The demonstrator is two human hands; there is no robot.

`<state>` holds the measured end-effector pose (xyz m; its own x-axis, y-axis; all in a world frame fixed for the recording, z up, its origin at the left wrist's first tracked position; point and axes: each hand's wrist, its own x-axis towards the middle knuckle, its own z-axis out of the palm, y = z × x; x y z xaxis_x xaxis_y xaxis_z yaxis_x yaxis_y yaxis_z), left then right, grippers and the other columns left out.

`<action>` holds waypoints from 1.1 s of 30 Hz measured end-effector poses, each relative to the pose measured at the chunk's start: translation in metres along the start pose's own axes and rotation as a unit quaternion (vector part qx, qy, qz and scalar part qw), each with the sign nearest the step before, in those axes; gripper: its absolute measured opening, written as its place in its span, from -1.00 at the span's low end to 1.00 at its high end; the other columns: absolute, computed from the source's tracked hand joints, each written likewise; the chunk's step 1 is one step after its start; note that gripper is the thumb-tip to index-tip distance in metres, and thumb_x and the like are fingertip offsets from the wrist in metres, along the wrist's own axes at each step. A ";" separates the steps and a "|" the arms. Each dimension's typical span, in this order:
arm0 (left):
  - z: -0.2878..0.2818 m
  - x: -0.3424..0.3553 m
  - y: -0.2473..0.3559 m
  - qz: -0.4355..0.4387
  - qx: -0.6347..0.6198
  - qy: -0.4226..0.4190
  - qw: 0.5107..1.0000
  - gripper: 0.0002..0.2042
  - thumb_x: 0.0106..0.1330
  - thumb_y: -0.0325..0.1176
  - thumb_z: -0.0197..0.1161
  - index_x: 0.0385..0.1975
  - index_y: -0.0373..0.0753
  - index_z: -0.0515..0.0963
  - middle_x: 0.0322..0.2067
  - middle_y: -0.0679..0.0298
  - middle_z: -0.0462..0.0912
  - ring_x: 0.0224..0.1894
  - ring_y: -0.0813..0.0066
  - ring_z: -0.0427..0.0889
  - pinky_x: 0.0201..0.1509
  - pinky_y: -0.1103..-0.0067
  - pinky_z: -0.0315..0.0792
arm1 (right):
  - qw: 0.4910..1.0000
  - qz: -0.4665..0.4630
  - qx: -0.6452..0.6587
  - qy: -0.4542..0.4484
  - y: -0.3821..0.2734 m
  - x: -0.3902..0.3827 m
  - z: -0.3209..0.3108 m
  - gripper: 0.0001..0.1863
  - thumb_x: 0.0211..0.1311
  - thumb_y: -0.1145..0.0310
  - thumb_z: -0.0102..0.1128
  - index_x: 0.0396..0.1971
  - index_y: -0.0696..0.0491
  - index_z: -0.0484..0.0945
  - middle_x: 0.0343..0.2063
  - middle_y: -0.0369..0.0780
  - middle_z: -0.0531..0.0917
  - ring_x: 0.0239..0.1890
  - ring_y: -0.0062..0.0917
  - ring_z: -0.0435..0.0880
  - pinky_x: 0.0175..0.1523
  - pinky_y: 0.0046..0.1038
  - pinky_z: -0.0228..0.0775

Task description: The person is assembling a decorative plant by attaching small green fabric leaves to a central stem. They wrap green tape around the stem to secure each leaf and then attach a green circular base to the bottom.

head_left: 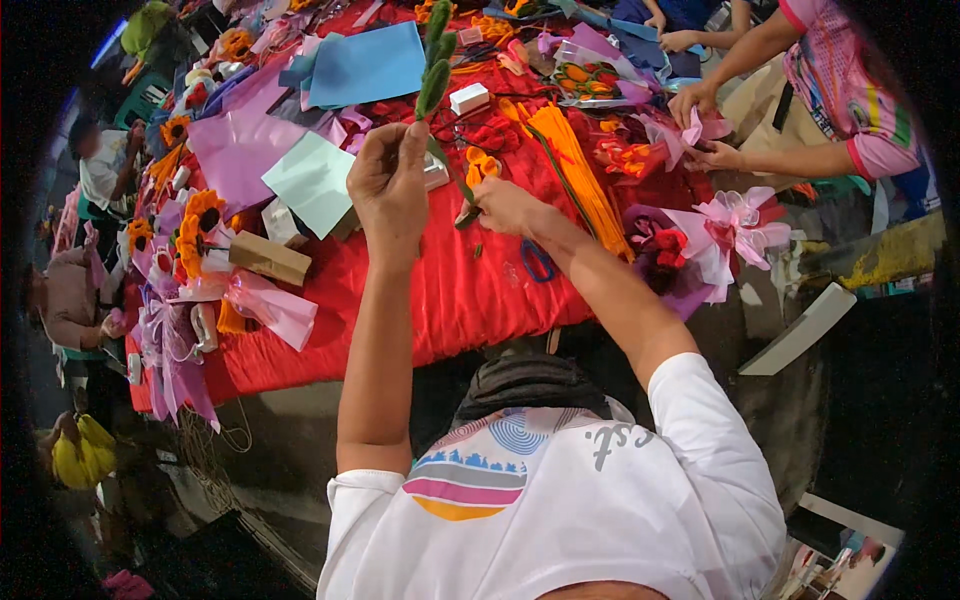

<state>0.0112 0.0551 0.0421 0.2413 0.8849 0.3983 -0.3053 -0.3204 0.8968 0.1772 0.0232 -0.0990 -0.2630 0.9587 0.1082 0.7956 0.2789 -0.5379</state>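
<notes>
My left hand (393, 190) is raised over the red-covered table, its fingers closed on a fuzzy green pipe-cleaner stem (436, 75) with leaf-shaped loops standing upright above the thumb. A thin green strip (450, 167), resembling floral tape, slants down from the left hand to my right hand (507, 208). The right fingers pinch its lower end, where a small dark green piece partly shows below them. An orange fuzzy flower (482, 163) lies just beyond the right hand. Blue-handled scissors (538, 262) lie on the cloth under my right forearm.
Orange pipe cleaners (575, 170) lie to the right, near a pink-wrapped bouquet (725, 235). Sunflower bouquets (200, 225), a cardboard box (270, 258) and wrapping sheets (312, 180) crowd the left. Another person's hands (705, 130) work at the far right.
</notes>
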 end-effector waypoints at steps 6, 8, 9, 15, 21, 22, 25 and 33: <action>-0.028 -0.011 0.022 0.023 -0.085 0.088 0.992 -0.94 0.19 -0.45 0.15 -0.44 -0.29 0.46 -0.61 0.44 0.40 -0.61 0.82 0.26 -0.63 0.83 0.12 | 0.985 0.082 0.070 0.138 -0.025 -0.016 -0.011 -0.81 -0.04 0.34 0.18 -0.36 0.01 0.54 -0.50 -0.24 0.57 -0.45 -0.36 0.54 -0.29 -0.38 0.39; -0.040 -0.011 0.020 0.049 -0.113 0.124 0.985 -0.93 0.19 -0.43 0.15 -0.45 -0.27 0.45 -0.66 0.41 0.38 -0.69 0.77 0.24 -0.71 0.81 0.08 | 0.928 0.110 0.288 0.208 -0.028 -0.028 -0.024 -0.74 -0.06 0.30 0.25 -0.33 0.07 0.51 -0.59 -0.30 0.54 -0.54 -0.55 0.51 -0.39 -0.53 0.37; -0.046 -0.012 0.021 0.049 -0.113 0.126 0.984 -0.93 0.19 -0.43 0.15 -0.45 -0.27 0.45 -0.66 0.41 0.38 -0.69 0.77 0.24 -0.71 0.81 0.08 | 0.929 0.109 0.288 0.207 -0.029 -0.033 -0.030 -0.74 -0.06 0.30 0.25 -0.33 0.07 0.51 -0.59 -0.30 0.54 -0.54 -0.55 0.51 -0.39 -0.53 0.37; -0.066 -0.018 0.014 0.009 -0.162 0.171 0.972 -0.88 0.20 -0.37 0.14 -0.51 -0.23 0.41 -0.68 0.38 0.35 -0.78 0.75 0.15 -0.77 0.79 0.00 | 0.889 0.195 0.333 0.248 -0.028 -0.056 -0.050 -0.57 -0.17 0.33 0.38 -0.21 0.07 0.49 -0.52 -0.35 0.53 -0.50 -0.72 0.48 -0.44 -0.66 0.31; -0.063 -0.021 0.008 -0.023 -0.123 0.164 0.978 -0.87 0.20 -0.36 0.14 -0.52 -0.22 0.39 -0.67 0.38 0.35 -0.78 0.75 0.16 -0.76 0.80 0.00 | 0.924 0.201 0.256 0.203 -0.011 -0.066 -0.028 -0.50 -0.12 0.43 0.33 -0.09 0.11 0.43 -0.51 -0.42 0.50 -0.46 -0.78 0.43 -0.35 -0.70 0.30; -0.062 -0.022 0.011 -0.036 -0.122 0.169 0.977 -0.88 0.20 -0.36 0.15 -0.51 -0.23 0.40 -0.67 0.38 0.35 -0.77 0.75 0.16 -0.75 0.80 0.01 | 0.934 0.211 0.221 0.187 -0.007 -0.067 -0.029 -0.48 -0.13 0.42 0.34 -0.08 0.15 0.41 -0.50 -0.41 0.50 -0.47 -0.76 0.44 -0.35 -0.69 0.31; -0.055 -0.029 0.021 -0.025 -0.107 0.162 0.981 -0.89 0.19 -0.36 0.16 -0.48 -0.23 0.42 -0.67 0.39 0.35 -0.76 0.76 0.16 -0.74 0.80 0.01 | 0.898 0.226 0.281 0.251 0.002 -0.070 -0.030 -0.40 -0.25 0.29 0.43 -0.11 0.16 0.44 -0.52 -0.30 0.55 -0.48 -0.65 0.48 -0.33 -0.61 0.34; -0.067 -0.044 0.039 0.001 -0.104 0.167 0.981 -0.97 0.22 -0.45 0.09 -0.42 -0.23 0.41 -0.62 0.38 0.38 -0.74 0.76 0.19 -0.75 0.79 0.05 | 0.800 0.259 0.477 0.256 0.019 -0.065 -0.046 -0.64 -0.05 0.35 0.28 -0.26 0.21 0.47 -0.51 -0.28 0.57 -0.53 -0.67 0.54 -0.44 -0.65 0.37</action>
<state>-0.0727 0.0264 0.0466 -0.0642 0.9566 0.2842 -0.4945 -0.2779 0.8236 0.2346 -0.0318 -0.0774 0.4193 0.8971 -0.1393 -0.1171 -0.0988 -0.9882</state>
